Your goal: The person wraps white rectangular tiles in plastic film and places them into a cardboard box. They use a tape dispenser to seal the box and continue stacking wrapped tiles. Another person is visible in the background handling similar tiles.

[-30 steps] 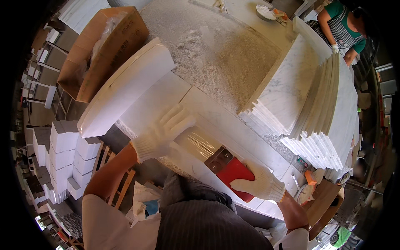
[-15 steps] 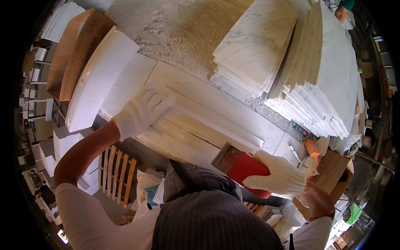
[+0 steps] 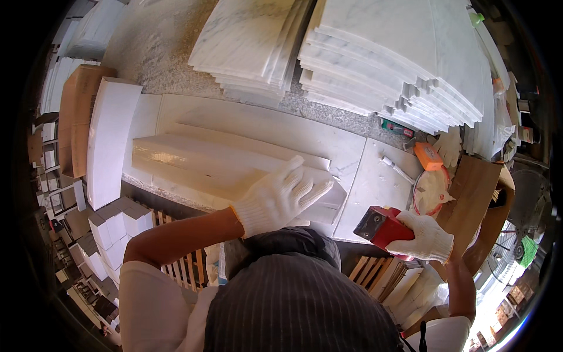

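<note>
A long, narrow white package (image 3: 199, 161) lies across the work surface in front of me, with a shiny strip of clear tape near its left end. My left hand (image 3: 278, 196), in a white knit glove, rests over its right part with the fingers stretched out. The glove hides some of that end, where white flaps or sheets show. Off the package's right end, my gloved right hand (image 3: 427, 237) grips a red tape dispenser (image 3: 389, 233) with a grey metal head pointing left. The dispenser is held apart from the package.
Stacks of white marble slabs (image 3: 375, 56) stand at the back. A white long box (image 3: 111, 141) and a brown carton (image 3: 79, 120) are at left. To the right are a brush (image 3: 399, 169), an orange box (image 3: 428, 156), a round tub (image 3: 431, 190) and an open cardboard box (image 3: 469, 196).
My left hand has gone from the package's left part to its right part. The right hand has carried the tape dispenser off the package to the right. The view has turned too.
</note>
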Demonstrator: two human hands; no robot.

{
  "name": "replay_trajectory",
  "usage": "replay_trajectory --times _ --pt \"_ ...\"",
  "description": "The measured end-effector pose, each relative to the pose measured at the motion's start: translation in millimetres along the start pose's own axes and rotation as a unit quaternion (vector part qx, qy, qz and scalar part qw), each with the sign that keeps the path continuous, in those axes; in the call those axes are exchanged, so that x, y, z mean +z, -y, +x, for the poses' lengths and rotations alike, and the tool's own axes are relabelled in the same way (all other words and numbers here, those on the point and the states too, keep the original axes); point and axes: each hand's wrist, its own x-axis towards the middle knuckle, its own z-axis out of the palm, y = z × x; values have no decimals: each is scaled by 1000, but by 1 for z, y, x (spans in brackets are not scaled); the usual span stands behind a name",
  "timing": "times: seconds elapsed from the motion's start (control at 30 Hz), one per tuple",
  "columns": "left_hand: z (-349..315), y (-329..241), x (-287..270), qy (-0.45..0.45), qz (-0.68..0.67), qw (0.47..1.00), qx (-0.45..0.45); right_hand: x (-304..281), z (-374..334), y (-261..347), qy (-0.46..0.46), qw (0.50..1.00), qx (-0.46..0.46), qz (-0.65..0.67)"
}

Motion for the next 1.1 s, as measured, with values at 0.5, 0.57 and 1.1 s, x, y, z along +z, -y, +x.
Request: replay_trajectory --times 0.5,0.57,1.1 --pt "69 -44 18 13 31 986 165 71 84 -11 -139 984 -10 -113" --pt "72 -46 19 31 28 988 151 76 76 20 -208 961 -12 -181" --pt "9 -14 10 -216 -26 975 44 193 77 -68 -630 754 96 -157"
